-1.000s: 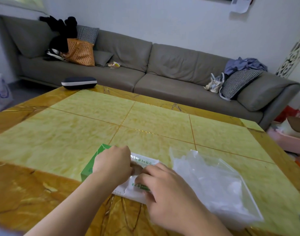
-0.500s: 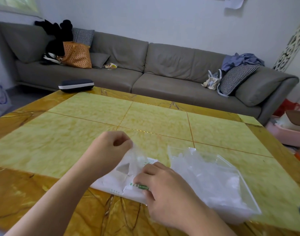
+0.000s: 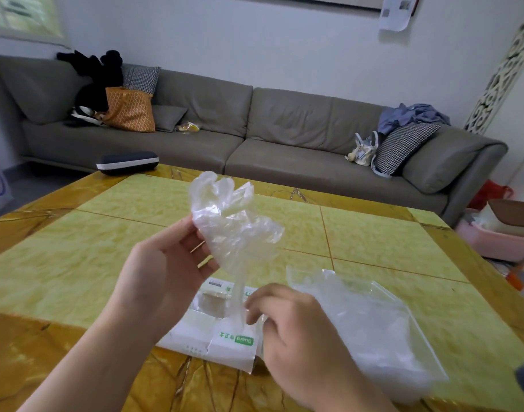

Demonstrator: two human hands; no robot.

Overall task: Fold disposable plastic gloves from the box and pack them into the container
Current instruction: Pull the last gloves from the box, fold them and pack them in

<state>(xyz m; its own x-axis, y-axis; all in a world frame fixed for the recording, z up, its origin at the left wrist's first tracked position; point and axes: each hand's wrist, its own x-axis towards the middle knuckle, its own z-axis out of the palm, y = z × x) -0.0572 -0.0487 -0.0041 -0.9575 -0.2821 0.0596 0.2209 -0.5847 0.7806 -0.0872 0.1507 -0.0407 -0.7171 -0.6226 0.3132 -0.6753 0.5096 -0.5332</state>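
A crumpled clear plastic glove (image 3: 231, 224) hangs in the air above the white and green glove box (image 3: 213, 331). My left hand (image 3: 168, 266) holds the glove's upper part between thumb and fingers. Its lower end stretches down as a thin strand to my right hand (image 3: 287, 328), which pinches it just above the box's opening. The clear plastic container (image 3: 382, 331) lies to the right of the box with several clear gloves inside.
The box and container sit near the front of a yellow and amber marble table (image 3: 106, 242). A dark glasses case (image 3: 127, 162) lies at the table's far left edge. A grey sofa (image 3: 284, 138) with bags and cushions stands behind. A pink tub (image 3: 492, 239) sits at the right.
My left hand has pulled a glove out of the box and lifted it well above the table. My right hand has moved from pressing on the box to pinching the glove's lower end.
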